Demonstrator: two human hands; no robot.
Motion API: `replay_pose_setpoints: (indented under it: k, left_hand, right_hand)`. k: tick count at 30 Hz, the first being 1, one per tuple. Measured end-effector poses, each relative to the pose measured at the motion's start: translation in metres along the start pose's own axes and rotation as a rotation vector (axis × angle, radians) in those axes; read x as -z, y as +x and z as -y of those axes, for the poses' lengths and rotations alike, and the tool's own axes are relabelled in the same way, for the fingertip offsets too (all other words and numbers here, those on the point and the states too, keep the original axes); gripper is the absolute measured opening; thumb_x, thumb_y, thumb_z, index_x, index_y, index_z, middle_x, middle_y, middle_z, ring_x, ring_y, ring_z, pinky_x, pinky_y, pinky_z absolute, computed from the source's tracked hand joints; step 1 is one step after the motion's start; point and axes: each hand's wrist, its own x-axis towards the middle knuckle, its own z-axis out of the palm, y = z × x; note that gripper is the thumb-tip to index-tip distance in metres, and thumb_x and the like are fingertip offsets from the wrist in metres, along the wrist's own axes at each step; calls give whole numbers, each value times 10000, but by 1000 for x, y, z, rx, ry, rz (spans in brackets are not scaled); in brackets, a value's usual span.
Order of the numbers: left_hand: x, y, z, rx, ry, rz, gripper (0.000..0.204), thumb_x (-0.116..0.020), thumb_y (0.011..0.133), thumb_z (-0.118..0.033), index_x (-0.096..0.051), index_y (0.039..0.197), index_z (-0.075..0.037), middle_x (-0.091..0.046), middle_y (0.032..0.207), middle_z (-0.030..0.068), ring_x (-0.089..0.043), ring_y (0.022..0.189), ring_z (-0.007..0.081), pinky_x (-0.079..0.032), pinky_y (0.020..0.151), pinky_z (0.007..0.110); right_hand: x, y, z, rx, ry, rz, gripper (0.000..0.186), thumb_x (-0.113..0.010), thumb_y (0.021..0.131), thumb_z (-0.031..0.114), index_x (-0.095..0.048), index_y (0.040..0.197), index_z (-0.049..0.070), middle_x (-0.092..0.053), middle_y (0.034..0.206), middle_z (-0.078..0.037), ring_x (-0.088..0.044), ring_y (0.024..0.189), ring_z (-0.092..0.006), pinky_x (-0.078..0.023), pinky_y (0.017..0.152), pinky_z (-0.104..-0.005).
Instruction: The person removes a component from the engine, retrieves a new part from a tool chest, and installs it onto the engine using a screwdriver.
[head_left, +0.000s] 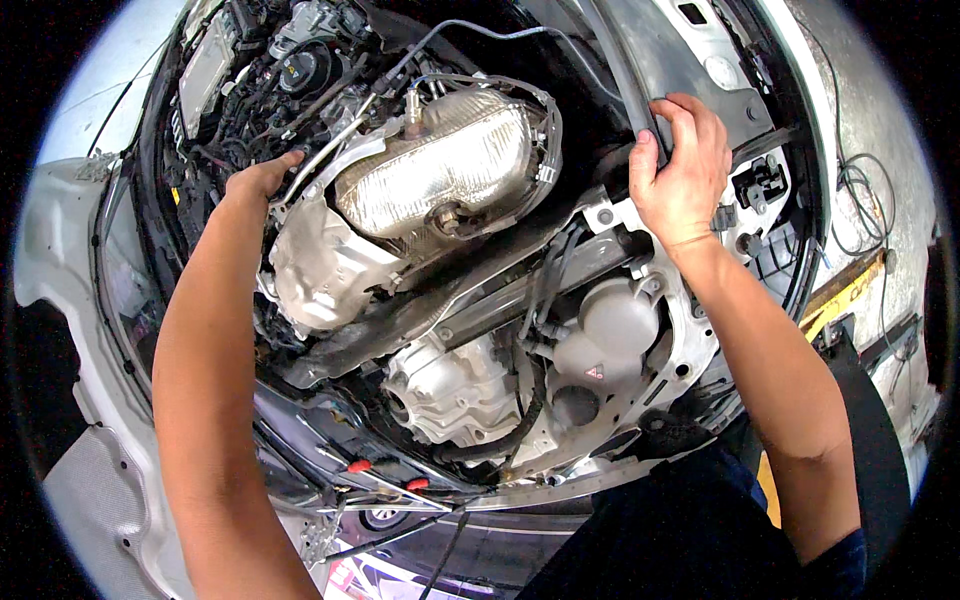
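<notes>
Hands at open engine bay, both on parts around the silver heat shield [440, 165].
Your left hand [258, 182] rests at the shield's left edge, fingers tucked behind a thin metal pipe [330, 150]; whether that grip is clenched cannot be told. Your right hand [680, 170], right of the shield, has its grip clenched around a black rubber hose [622, 70]. Coolant reservoir [610, 335] sits below the shield.

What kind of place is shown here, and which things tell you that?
Probably a car repair workshop. A car's open engine bay fills the view, with a silver heat shield exposed; the right hand grips a black hose, and cables lie on the concrete floor.
</notes>
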Motion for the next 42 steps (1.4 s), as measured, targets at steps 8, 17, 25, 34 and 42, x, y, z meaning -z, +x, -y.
replay_pose_setpoints:
  k: [8, 17, 25, 34, 42]
  left_hand:
    - [-5, -43, -5, -40, -125, -202, 769, -875, 589, -458, -607, 1077, 73, -652, 1047, 154, -618, 859, 264, -475, 846, 363]
    - [7, -59, -5, -56, -264, 94, 483, -817, 716, -351, -659, 964, 32, -677, 883, 144, -636, 718, 267, -520, 736, 379]
    - [0, -62, -4, -31, -264, -91, 558, -857, 668, -318, -624, 980, 82, -672, 912, 146, -634, 710, 260, -521, 694, 359]
    - [0, -77, -10, 30, -261, -180, 859, -909, 561, -388, -537, 1108, 160, -624, 1092, 193, -631, 883, 269, -506, 778, 348]
    - [4, -94, -10, -130, -114, -145, 999, -874, 539, -535, -524, 1134, 188, -587, 1180, 244, -609, 1030, 287, -469, 902, 341]
  right_hand:
    - [-2, 0, -1, 9, -6, -27, 302, -628, 743, 223, -587, 1025, 123, -547, 1119, -93, -498, 1074, -317, -397, 887, -453]
    - [-3, 1, -1, 16, -11, -37, 303, -626, 735, 226, -590, 1018, 125, -553, 1112, -93, -503, 1074, -315, -402, 881, -457]
    - [-1, 2, 0, 19, -3, -39, 311, -636, 717, 225, -591, 1009, 129, -547, 1118, -88, -507, 1073, -308, -410, 870, -450]
    - [0, 1, 1, -13, 9, -16, 320, -641, 712, 227, -592, 1012, 126, -548, 1123, -82, -506, 1083, -305, -402, 884, -447]
    - [1, 1, 3, -19, -30, -2, 317, -625, 731, 232, -588, 1027, 124, -551, 1139, -82, -504, 1088, -306, -394, 896, -451]
